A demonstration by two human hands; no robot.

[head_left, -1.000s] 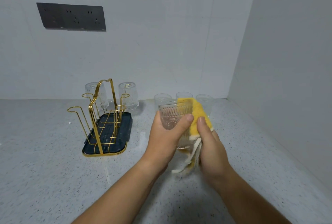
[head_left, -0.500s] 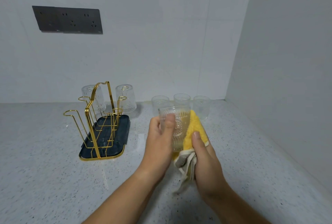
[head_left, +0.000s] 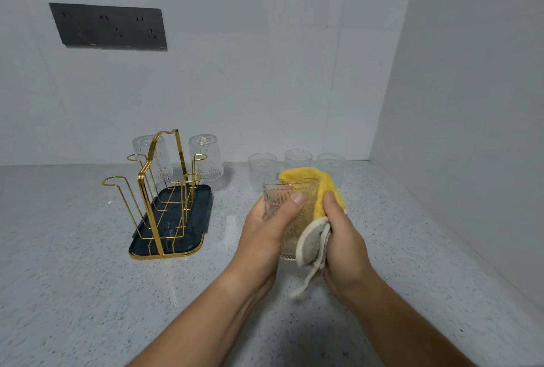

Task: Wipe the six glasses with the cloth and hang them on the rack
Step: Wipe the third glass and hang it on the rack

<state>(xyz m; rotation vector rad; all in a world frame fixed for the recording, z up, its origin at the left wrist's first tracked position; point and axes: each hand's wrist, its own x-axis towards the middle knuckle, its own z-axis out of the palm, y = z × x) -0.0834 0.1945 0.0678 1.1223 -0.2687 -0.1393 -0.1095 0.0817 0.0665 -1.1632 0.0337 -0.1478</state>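
- Holding the clear ribbed glass tumbler [head_left: 306, 219] upright above the speckled grey countertop [head_left: 73, 278], my left hand [head_left: 265, 237] is curling round it, thumb lying across its front.
- My right hand [head_left: 344, 243] is pinching the yellow cloth with beige backing [head_left: 323, 187] against the tumbler's right side; the thumb is pressing, and the other fingers are hidden behind.
- Two matching tumblers [head_left: 206, 157] [head_left: 150, 154] are hanging upside down on the far pegs of the gold wire rack [head_left: 150, 213]; I am counting those as done.
- Three more tumblers [head_left: 262, 169] [head_left: 298, 157] [head_left: 332, 166] are standing upright by the back wall, so I am judging this the third of six, with four left to hang.
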